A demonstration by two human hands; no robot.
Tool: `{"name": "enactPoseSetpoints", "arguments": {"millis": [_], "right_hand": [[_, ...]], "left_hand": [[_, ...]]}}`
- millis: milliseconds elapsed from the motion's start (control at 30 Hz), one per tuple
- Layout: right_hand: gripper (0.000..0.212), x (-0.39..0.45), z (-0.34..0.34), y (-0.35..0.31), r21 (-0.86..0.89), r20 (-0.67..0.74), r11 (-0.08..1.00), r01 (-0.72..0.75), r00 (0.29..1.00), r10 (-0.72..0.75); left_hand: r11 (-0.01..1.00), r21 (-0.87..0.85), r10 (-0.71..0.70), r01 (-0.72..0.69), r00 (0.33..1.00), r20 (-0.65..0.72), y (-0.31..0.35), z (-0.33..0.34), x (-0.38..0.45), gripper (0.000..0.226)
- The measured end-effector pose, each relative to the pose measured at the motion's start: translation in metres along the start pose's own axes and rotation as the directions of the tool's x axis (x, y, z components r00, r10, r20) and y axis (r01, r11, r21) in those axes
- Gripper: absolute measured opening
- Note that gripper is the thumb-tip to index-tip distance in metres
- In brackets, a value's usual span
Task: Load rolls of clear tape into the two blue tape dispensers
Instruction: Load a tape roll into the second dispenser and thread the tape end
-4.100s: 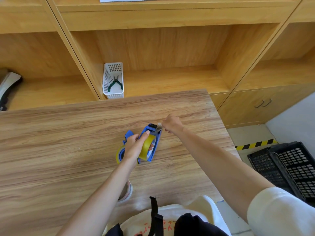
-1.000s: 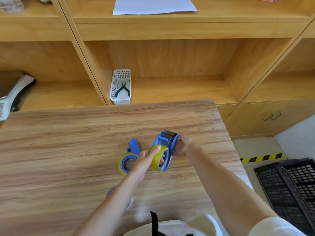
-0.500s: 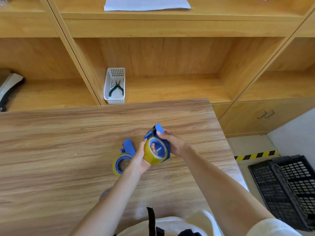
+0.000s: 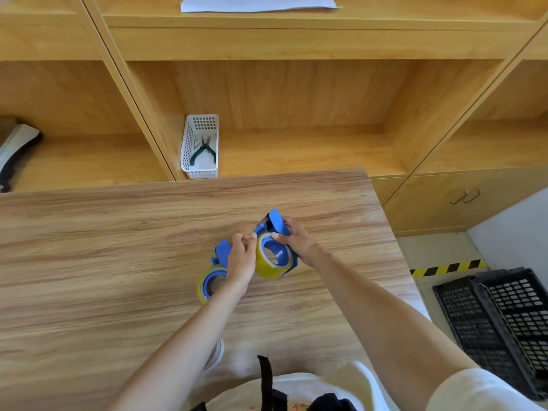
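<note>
Above the wooden table (image 4: 118, 262) I hold a blue tape dispenser (image 4: 278, 229) with a yellowish clear tape roll (image 4: 267, 269) mounted in it. My right hand (image 4: 296, 241) grips the dispenser's body from the right. My left hand (image 4: 241, 258) pinches at the roll's upper left edge with its fingertips. A second blue dispenser (image 4: 221, 252) with its own tape roll (image 4: 209, 284) lies flat on the table just left of my left hand, partly hidden by my wrist. Another tape roll (image 4: 216, 355) peeks out under my left forearm near the table's front edge.
A white basket (image 4: 200, 146) with green-handled pliers stands on the shelf behind the table. Black crates (image 4: 504, 321) sit on the floor at the right, past the table's right edge. A white paper (image 4: 255, 2) lies on the upper shelf.
The held dispenser has turned so the roll's open face points toward me. My left hand slid from the roll's front to its upper left edge. The second dispenser has not moved.
</note>
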State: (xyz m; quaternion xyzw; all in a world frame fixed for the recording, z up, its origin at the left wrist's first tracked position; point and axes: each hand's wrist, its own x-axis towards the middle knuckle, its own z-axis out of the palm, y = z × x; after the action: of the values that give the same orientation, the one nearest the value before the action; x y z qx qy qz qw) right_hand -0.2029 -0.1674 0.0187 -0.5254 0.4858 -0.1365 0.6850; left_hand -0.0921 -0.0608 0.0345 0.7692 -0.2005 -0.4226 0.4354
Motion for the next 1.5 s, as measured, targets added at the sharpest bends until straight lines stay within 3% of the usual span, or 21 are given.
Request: {"name": "enactPoseSetpoints", "arguments": {"millis": [500, 667, 733, 833, 933, 1000, 1200, 1500], "right_hand": [[0.062, -0.003, 0.002, -0.001, -0.055, -0.009, 0.998, -0.011, 1.0, 0.01], [0.057, -0.005, 0.003, 0.004, -0.114, -0.056, 0.993, -0.019, 0.998, 0.013], [0.062, -0.005, 0.004, 0.007, -0.175, -0.086, 0.984, -0.033, 0.996, 0.018], [0.069, -0.006, 0.007, 0.009, -0.352, -0.125, 0.934, -0.061, 0.992, 0.018], [0.068, -0.009, 0.014, 0.015, -0.467, -0.137, 0.882, -0.064, 0.991, -0.001], [0.067, -0.011, 0.02, 0.022, -0.471, -0.142, 0.879, -0.071, 0.99, 0.004], [0.068, -0.007, 0.036, 0.04, -0.533, -0.197, 0.843, -0.075, 0.98, -0.038], [0.067, 0.001, 0.049, 0.051, -0.585, -0.22, 0.807, -0.083, 0.974, -0.059]], "left_hand": [[0.997, 0.068, 0.034, -0.035, 0.999, 0.012, -0.004, 0.0, 0.003, 0.031], [0.96, 0.243, 0.116, -0.141, 0.987, 0.114, -0.006, -0.004, -0.004, 0.039], [0.872, 0.424, 0.185, -0.243, 0.967, 0.174, -0.011, -0.006, -0.003, 0.041], [0.586, 0.705, 0.327, -0.399, 0.913, 0.245, -0.022, -0.008, -0.003, 0.043], [0.323, 0.821, 0.453, -0.471, 0.838, 0.303, -0.037, -0.011, -0.005, 0.045], [0.238, 0.838, 0.486, -0.49, 0.807, 0.334, -0.047, -0.013, -0.005, 0.051], [0.1, 0.83, 0.545, -0.548, 0.728, 0.416, -0.07, -0.021, -0.006, 0.063], [0.095, 0.835, 0.474, -0.542, 0.762, 0.441, -0.086, -0.026, -0.001, 0.078]]}}
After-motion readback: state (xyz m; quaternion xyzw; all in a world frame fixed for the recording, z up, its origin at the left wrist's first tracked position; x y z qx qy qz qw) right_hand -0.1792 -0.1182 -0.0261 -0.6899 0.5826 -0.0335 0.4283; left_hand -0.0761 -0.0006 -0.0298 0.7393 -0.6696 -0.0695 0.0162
